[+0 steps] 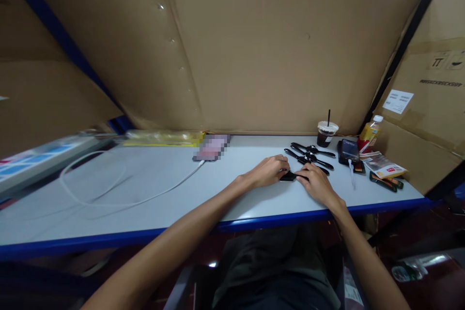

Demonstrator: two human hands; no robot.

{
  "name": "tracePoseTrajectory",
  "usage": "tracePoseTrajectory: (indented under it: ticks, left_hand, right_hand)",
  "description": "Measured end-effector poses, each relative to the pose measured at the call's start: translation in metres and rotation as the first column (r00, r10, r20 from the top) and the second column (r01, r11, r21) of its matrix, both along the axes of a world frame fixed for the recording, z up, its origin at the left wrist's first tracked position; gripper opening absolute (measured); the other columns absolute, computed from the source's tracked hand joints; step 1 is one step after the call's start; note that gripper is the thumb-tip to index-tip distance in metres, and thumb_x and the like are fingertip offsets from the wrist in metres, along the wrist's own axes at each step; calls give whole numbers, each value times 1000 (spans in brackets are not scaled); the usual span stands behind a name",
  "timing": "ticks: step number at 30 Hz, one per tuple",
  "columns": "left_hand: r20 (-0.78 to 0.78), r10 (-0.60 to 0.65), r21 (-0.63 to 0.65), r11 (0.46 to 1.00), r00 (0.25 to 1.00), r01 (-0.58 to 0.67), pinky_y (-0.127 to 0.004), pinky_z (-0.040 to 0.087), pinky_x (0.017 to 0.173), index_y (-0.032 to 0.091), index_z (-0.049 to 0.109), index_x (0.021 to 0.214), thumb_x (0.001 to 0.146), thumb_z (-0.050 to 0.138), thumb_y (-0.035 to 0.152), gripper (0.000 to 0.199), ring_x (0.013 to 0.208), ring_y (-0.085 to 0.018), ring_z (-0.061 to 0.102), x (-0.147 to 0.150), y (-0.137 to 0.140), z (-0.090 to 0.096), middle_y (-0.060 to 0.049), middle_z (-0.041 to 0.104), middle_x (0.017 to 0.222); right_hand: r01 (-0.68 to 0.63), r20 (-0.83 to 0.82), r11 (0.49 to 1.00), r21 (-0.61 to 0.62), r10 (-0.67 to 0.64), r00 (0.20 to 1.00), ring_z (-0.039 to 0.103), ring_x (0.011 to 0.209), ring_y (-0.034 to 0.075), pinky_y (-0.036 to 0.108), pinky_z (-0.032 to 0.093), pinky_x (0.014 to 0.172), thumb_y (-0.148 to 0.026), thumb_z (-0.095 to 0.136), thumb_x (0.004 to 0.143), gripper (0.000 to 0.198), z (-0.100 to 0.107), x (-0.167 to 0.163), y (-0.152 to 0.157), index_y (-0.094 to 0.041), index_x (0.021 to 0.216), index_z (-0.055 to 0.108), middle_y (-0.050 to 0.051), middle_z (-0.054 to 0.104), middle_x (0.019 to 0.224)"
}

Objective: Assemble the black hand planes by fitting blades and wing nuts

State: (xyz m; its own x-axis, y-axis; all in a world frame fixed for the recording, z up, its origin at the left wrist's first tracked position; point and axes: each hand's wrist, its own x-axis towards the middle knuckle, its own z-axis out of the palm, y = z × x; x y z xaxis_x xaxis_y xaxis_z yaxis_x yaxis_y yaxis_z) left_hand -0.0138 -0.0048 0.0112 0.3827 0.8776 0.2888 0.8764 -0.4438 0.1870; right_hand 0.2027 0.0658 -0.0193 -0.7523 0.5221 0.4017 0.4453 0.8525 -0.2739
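On the white desk point(254, 206), just nearer than some slim black long-armed pieces point(303, 159), the left hand point(271, 170) has its grip closed on a small flat black piece point(288, 177), whose right end the right hand point(315, 183) touches, its grip unclear.

I see open tabletop point(221, 172) left of the left fingers point(283, 165), while slender black pieces point(310, 157) and a lidded cup point(324, 136) crowd the space beyond the right fingers point(308, 168).

Matt cardboard panel point(261, 48) (tabletop point(170, 164) smooth)
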Motion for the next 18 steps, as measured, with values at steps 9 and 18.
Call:
tracePoseTrajectory:
  ticks: [9, 18]
  left_hand:
    - [49, -37, 3, 999, 998, 37, -31, 47, 83, 19, 73, 99, 93, 49, 8, 28, 92, -19, 60, -2, 5, -5, -6, 67, 93]
    - [-1, 76, -46, 996, 997, -76, -31, 46, 80, 19, 68, 114, 100, 48, 24, 25, 92, -20, 63, -14, -3, 6, -8, 69, 103]
  right_hand:
    - [-7, 7, 1000, 3, 7, 1000, 59, 100, 22, 36, 46, 92, -22, 58, 99, 23, 0, 0, 0, -25, 112, 77, 6, 67, 102]
    - [24, -5, 1000, -7, -24, 1000, 59, 101, 22, 36, 46, 92, -21, 60, 98, 23, 0, 1, 1, -24, 114, 76, 6, 67, 105]
